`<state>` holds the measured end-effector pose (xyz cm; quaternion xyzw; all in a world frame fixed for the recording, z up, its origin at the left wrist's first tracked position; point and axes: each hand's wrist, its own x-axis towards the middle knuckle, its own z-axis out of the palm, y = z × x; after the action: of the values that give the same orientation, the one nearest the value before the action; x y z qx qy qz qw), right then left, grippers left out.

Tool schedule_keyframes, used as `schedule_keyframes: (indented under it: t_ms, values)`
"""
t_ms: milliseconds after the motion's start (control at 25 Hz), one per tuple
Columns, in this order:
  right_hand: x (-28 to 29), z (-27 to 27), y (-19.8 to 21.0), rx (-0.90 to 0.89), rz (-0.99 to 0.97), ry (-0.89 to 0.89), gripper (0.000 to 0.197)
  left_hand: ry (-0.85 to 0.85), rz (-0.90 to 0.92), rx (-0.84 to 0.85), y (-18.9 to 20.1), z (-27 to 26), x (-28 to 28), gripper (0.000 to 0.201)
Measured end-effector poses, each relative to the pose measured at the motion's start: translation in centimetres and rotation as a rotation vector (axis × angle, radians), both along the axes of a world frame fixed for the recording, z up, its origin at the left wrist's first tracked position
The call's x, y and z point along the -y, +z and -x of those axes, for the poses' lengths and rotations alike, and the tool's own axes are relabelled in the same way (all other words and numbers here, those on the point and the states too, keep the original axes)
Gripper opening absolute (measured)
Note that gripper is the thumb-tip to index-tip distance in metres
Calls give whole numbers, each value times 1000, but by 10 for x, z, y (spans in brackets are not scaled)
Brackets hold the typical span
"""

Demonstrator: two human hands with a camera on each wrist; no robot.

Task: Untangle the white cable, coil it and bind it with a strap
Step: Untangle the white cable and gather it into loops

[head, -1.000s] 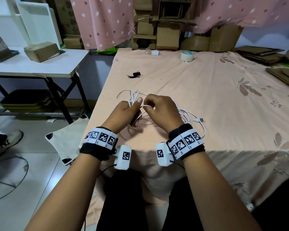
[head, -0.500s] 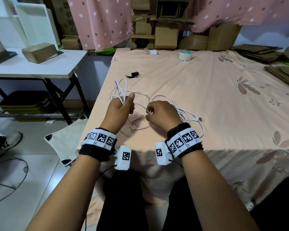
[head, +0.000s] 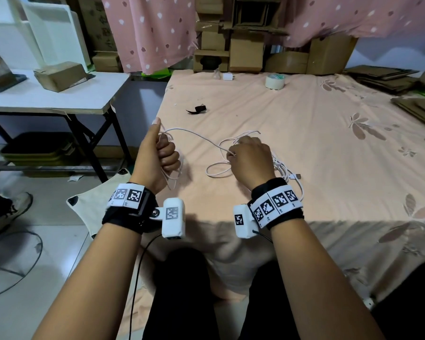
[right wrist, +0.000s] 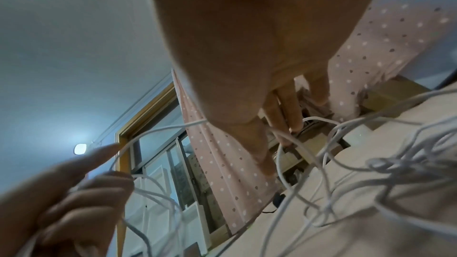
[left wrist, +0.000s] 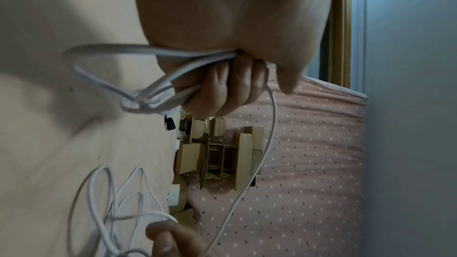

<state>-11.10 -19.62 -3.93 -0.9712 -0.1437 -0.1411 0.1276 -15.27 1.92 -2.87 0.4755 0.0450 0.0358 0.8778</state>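
Note:
A thin white cable (head: pixel 196 134) runs between my two hands above the peach bedsheet (head: pixel 304 148). My left hand (head: pixel 163 153) is a fist with the thumb up, gripping a bunch of cable loops (left wrist: pixel 153 89) that hang below it. My right hand (head: pixel 248 155) pinches the strand at its thumb side, over a loose tangle (head: pixel 284 168) lying on the sheet with a plug end (head: pixel 297 176). In the right wrist view the fingers (right wrist: pixel 284 108) are amid several strands (right wrist: pixel 395 163). A black strap (head: pixel 198 109) lies farther back on the sheet, apart from both hands.
A tape roll (head: pixel 275 82) and a small white charger (head: pixel 228 76) sit near the bed's far edge, before stacked cardboard boxes (head: pixel 245 55). A white folding table (head: pixel 47 96) with a box stands left. Flattened cardboard (head: pixel 388 77) lies at the right. A shoe (head: pixel 8 212) is on the floor.
My hands have moved apart: the left went left and up with its loops, drawing a strand taut from the right hand, which stayed over the tangle.

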Motion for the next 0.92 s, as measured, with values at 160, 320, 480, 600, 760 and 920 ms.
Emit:
schedule_keyframes:
  t_ms: [160,320,480,600,760,920]
  values:
    - [-4,-3,10,-85,-759,38,7,-179,-130,-47,-3,10,0,55]
    - [-4,0,31,-288,-1157,176,7,-475,-123,-127,-3,16,2,55]
    - [-8,4,36,-558,-1196,241,37,-797,149,-26,-8,10,-2,58]
    - [-10,15,33,-724,-1081,280,40,-885,235,39,-8,7,-1,57]
    - [-11,23,30,-803,-937,419,29,-687,77,3,-1,13,7,56]
    - [-7,23,35,-682,-845,378,17,-324,-214,-75,2,8,18,43]
